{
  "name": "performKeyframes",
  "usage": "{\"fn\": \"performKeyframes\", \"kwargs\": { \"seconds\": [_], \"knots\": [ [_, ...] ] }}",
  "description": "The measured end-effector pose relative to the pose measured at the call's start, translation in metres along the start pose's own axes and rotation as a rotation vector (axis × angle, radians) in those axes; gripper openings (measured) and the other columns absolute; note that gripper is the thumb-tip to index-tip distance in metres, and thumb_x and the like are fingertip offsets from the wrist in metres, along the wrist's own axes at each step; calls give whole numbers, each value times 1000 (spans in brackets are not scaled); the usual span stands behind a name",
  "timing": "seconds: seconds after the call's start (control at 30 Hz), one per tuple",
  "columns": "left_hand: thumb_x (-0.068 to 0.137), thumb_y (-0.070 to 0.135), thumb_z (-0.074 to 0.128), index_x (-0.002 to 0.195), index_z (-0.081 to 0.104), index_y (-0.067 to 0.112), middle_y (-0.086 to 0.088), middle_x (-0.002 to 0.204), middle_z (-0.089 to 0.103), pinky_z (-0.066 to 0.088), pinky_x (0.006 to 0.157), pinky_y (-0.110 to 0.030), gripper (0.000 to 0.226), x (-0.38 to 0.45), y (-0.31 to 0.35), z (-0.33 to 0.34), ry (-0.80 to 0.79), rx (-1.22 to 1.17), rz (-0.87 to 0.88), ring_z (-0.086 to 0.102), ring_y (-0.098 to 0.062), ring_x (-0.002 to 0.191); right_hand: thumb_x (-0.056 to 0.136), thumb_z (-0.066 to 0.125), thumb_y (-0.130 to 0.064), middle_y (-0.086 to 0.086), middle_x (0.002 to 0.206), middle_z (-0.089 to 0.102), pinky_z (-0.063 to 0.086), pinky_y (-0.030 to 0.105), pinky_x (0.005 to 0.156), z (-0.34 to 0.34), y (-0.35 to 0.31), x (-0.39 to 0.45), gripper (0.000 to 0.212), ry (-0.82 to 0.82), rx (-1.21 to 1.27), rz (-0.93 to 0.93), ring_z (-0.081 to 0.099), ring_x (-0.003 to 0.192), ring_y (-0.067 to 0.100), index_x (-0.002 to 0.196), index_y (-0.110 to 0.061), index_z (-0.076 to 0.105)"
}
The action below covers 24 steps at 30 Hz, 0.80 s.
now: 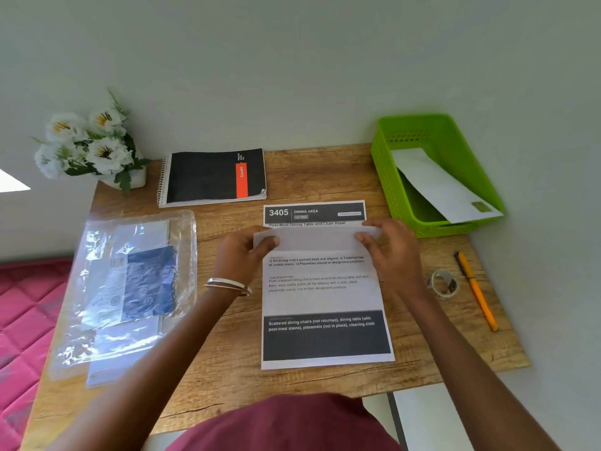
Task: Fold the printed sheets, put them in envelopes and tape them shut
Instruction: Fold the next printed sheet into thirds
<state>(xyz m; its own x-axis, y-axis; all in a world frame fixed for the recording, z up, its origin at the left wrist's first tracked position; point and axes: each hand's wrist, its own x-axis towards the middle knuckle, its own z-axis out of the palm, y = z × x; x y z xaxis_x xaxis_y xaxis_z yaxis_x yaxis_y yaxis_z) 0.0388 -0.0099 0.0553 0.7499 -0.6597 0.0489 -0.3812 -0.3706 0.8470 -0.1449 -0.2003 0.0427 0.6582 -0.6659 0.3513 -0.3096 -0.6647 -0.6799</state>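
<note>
Folding in progress: both hands are working a blurred white strip across the printed sheet.

The printed sheet point(325, 288) is lying flat on the table point(227, 369), long axis running away from the person. The left hand point(242, 252) and right hand point(388, 252) are pinching opposite ends of a blurred white strip point(317, 239), probably the sheet's folded edge; it spans the short axis. An envelope point(442, 187) is sitting in the green basket point(387, 177), nearer the right hand, as is the tape roll point(445, 283).
</note>
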Motion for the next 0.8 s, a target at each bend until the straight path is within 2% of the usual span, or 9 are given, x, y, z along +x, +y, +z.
{"fn": "performKeyframes", "kwargs": {
  "seconds": [0.07,0.13,0.23,0.33,0.43,0.53,0.6,0.67,0.8],
  "knots": [
    [82,16,68,81,65,22,12,77,68,49,57,-12,6,-5,1,2,-1,-191,-144,67,-4,68,85,69,-22,-5,77,55,45,30,68,-1,-7,-2,15,30,253,206,54,73,16,99,-22,64],
    [79,12,69,96,64,20,6,89,70,57,60,-24,19,-11,-1,5,11,-325,-244,69,-11,77,83,71,-16,1,71,49,45,31,62,1,-5,-5,20,34,377,306,49,66,18,101,-25,64],
    [74,15,75,121,48,25,5,100,62,57,64,-34,55,-21,-10,11,52,-165,-297,63,-13,82,81,72,-11,5,75,52,47,30,65,9,0,-12,27,-10,358,384,50,70,15,103,-23,63],
    [72,16,76,128,44,27,3,106,56,48,75,-30,65,-29,-18,16,18,103,-145,56,-14,89,80,73,-8,-3,71,50,44,16,61,19,0,-17,26,-44,238,404,48,65,13,103,-15,65],
    [73,14,75,123,55,19,-7,125,44,44,87,-30,53,-36,-25,23,-71,287,-76,45,-18,102,82,70,-7,7,90,64,46,19,74,26,-2,-20,28,-74,76,323,56,80,15,109,-7,65],
    [74,16,74,111,66,18,-12,133,38,47,89,-44,38,-42,-31,26,-85,413,-14,44,-28,104,84,67,-7,17,113,58,40,36,89,36,-4,-24,31,-131,-256,246,51,106,30,114,-5,64],
    [71,19,76,104,70,22,-11,131,44,45,84,-49,34,-46,-35,29,-48,559,62,44,-35,108,81,68,-6,18,118,55,40,46,87,46,-11,-30,31,-147,-473,162,47,111,36,112,-5,65],
    [71,21,75,103,70,25,-7,126,52,42,82,-50,33,-49,-33,30,-25,677,119,45,-37,111,78,70,-7,19,124,55,42,51,85,56,-22,-35,33,-190,-515,58,47,114,38,110,-5,66],
    [78,23,69,112,65,24,-1,118,59,39,86,-48,34,-51,-34,31,-49,725,138,51,-31,111,87,63,-18,11,140,49,39,48,94,77,-46,-49,38,-441,-440,-146,42,126,33,124,-11,59]
  ]
}}
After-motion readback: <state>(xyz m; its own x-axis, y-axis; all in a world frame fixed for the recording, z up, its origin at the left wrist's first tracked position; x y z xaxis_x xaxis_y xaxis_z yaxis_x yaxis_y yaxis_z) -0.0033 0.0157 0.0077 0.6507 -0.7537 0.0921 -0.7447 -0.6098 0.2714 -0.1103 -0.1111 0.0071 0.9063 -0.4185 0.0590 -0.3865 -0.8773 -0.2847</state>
